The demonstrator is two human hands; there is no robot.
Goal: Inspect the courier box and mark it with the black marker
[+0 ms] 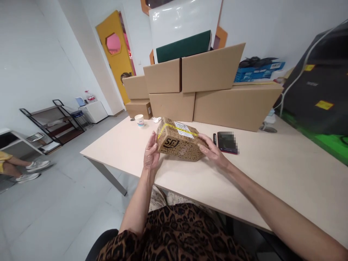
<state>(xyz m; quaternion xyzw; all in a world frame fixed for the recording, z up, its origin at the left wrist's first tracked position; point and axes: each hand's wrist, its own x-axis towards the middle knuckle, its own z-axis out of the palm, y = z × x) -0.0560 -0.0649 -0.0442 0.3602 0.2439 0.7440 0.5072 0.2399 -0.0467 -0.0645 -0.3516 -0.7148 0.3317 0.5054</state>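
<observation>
A small brown cardboard box (pixel 181 143) with dark speckles, a black printed logo, a white label and yellow tape sits tilted between both hands over the near part of the table (pixel 114 145). My left hand (pixel 151 150) grips its left end, thumb and fingers against the side. At the right end, my right hand (pixel 213 150) closes on the corner with its fingers along the top edge. Whether the box's underside rests on the table is hard to make out. Just beyond my right hand lie a dark flat device (pixel 227 142), partly pixelated, and a small black stick-like item (pixel 214 139).
Large cardboard boxes (pixel 171 105) are stacked along the table's back, topped by a dark green box (pixel 185 47). A paper cup (pixel 139 120) stands at the back left. A bulky black case (pixel 320 72) is at the right. Another person's legs (pixel 16 166) show far left.
</observation>
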